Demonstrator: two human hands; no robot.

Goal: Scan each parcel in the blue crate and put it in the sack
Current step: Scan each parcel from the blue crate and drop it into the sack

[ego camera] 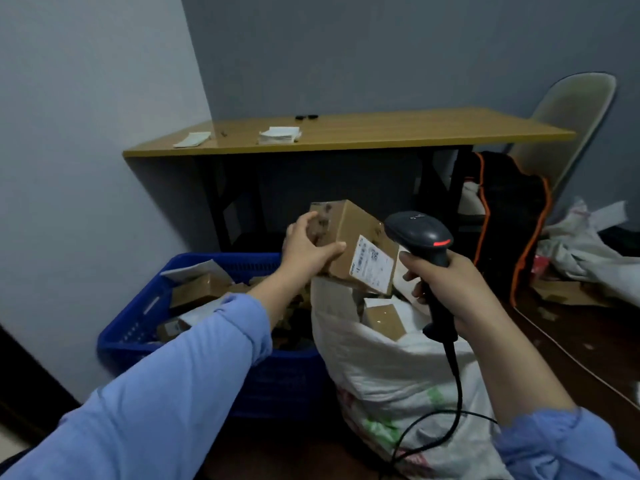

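Over the white woven sack [391,375], we're mid-scan.
Left grip [306,251] holds a brown cardboard parcel [349,226], right grip [450,282] the dark handheld scanner [419,230]; next we'd line up its white label [372,265].

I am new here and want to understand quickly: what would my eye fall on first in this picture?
First, the cardboard parcel held up at centre by the left hand, its white label close to the barcode scanner gripped in the right hand. Below stand the blue crate of parcels, at left, and the open white sack beside it, boxes already inside.
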